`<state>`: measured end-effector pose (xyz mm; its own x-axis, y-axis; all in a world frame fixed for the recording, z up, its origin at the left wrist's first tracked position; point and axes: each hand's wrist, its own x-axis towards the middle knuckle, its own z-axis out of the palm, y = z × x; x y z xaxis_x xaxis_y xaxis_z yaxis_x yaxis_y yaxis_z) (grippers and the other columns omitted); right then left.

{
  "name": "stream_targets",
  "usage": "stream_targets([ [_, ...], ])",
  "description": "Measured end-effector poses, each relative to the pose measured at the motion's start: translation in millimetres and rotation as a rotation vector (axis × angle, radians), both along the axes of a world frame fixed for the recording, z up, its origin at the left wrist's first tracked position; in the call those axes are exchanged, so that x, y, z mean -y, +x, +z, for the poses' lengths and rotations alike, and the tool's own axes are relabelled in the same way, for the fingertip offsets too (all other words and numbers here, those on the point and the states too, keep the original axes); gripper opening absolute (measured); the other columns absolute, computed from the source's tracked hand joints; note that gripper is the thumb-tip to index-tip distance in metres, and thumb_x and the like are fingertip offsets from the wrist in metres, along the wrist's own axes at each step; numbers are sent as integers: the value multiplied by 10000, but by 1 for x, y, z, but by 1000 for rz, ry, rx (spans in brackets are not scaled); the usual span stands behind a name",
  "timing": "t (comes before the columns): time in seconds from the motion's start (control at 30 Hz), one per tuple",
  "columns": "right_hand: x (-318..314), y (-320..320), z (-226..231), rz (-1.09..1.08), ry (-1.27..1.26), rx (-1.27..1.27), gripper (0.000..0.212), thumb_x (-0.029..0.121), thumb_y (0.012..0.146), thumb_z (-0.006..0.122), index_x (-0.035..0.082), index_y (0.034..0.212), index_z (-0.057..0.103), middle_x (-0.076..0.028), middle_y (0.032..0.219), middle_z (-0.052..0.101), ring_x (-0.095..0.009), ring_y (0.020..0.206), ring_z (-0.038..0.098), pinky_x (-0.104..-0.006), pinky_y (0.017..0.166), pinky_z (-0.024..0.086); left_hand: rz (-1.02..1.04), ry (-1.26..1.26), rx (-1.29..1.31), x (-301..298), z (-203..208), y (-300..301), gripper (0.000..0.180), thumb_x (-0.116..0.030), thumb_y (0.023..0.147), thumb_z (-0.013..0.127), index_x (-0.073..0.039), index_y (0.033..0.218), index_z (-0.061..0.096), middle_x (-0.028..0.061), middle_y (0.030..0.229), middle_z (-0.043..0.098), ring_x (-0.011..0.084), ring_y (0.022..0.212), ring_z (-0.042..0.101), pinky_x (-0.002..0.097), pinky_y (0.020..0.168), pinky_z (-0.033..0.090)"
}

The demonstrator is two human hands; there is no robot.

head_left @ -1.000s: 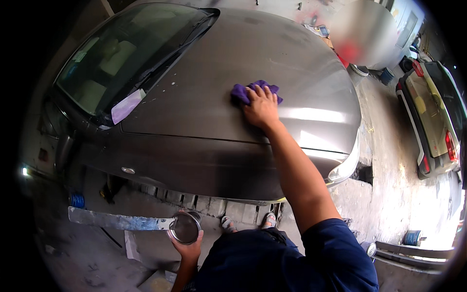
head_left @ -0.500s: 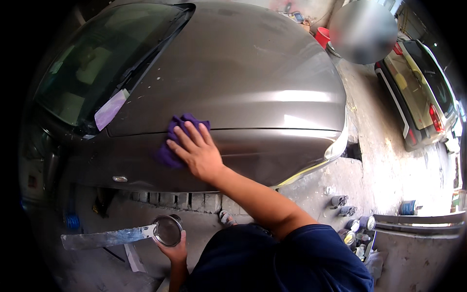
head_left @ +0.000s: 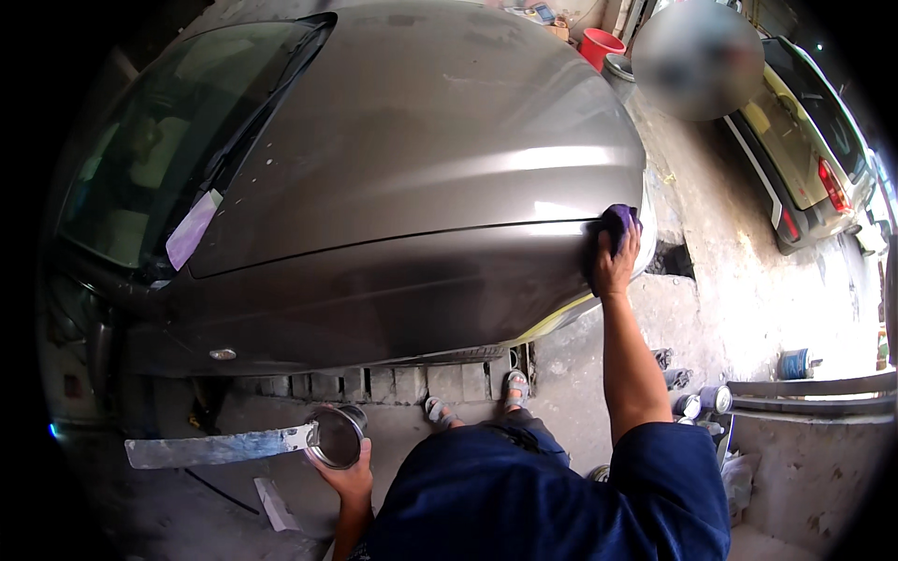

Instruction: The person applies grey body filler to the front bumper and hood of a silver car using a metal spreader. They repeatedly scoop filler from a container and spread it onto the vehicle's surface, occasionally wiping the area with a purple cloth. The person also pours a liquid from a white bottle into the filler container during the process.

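One purple cloth [head_left: 620, 222]: bunched under your right hand [head_left: 615, 271], at the front end of the car [head_left: 281, 323], close to where the fender [head_left: 402, 294] meets the hood [head_left: 440, 122].
Right-hand grip: your fingers are partly bent over the cloth and have hold of it; nothing else shows in that hand.
Right arm [head_left: 636, 365]: stretched nearly straight out from the sleeve of your dark blue shirt [head_left: 524, 496].
Metal cup [head_left: 337, 439]: round, with a shiny rim, held in your left hand [head_left: 353, 479], low and apart from the car; its inside looks grey, and how full it is cannot be told.
Left-hand grip: partly closed, your thumb and fingers around the cup's side.
Flat strip [head_left: 220, 447]: long, smeared white and blue, reaching left from the cup's rim; whether your fingers also pinch its end cannot be told.
Sandals [head_left: 516, 388]: on your feet, near the car's lower edge.
Windshield [head_left: 150, 140]: off to your left, with pale purple paper [head_left: 193, 231] by its lower corner.
Floor [head_left: 580, 374]: cans [head_left: 716, 399] stand beyond your right elbow, with a blue can [head_left: 795, 363] farther right.
Background: a red bucket [head_left: 601, 47] and a second car [head_left: 795, 140].
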<state>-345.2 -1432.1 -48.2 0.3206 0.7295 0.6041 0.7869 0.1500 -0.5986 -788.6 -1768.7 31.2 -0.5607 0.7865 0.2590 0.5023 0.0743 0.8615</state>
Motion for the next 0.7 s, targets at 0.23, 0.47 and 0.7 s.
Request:
stream_targets([
  [0.23,91,-247,36,433,50,208,674,200,720,660,184,1378,513,-143,1521,337,-406,1430,224,-611,1136,131,-68,28,-10,3,7,-9,935,-146,746,787,67,1439,198,244,1410,390,342,1314,398,447,1117,265],
  [0.47,128,-316,47,855,62,436,509,237,825,553,219,1334,550,-85,1505,386,-315,1432,270,-542,1153,167,-189,123,-6,-9,28,-17,836,-152,817,722,68,1430,198,244,1385,435,330,1306,429,433,1120,285],
  [0.7,113,-126,-32,426,-28,238,541,199,721,704,191,1254,611,-150,1490,379,-419,1419,237,-581,1139,185,-172,132,-37,-6,25,-9,829,-192,816,728,71,1417,220,241,1372,448,332,1289,444,438,1108,303],
])
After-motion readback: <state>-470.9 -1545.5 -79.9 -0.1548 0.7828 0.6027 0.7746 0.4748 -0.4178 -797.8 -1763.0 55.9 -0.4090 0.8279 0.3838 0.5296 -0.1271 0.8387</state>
